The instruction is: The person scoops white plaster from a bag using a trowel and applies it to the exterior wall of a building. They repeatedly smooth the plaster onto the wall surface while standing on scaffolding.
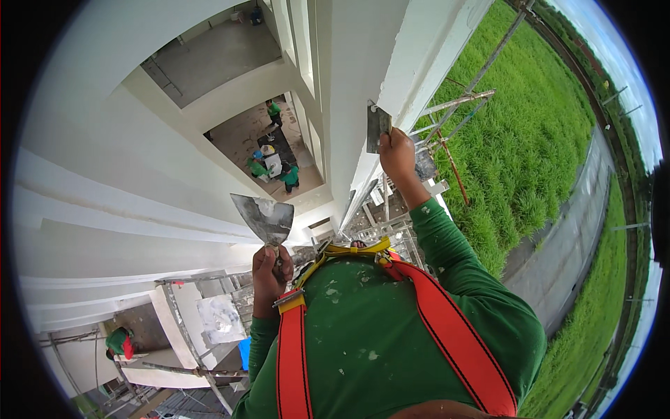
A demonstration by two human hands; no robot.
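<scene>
My right hand (398,155) is closed on a putty knife (378,128) with a flat, rectangular grey blade. The blade lies against the edge of a white wall column (408,66), where fresh white plaster shows along the corner. A wide, flared putty knife (264,218) stands upright in my left hand (272,271), its fingers wrapped around the handle. Whitish plaster smears its blade, which is held apart from the column. Green sleeves and a red and yellow harness (296,356) are on me.
Metal scaffold poles (464,101) stand right of the column, with a grassy field (516,133) far below. Several people in green work on lower floors, some around a dark table (279,148). Another person (120,343) is at lower left, near a plaster-covered board (220,318).
</scene>
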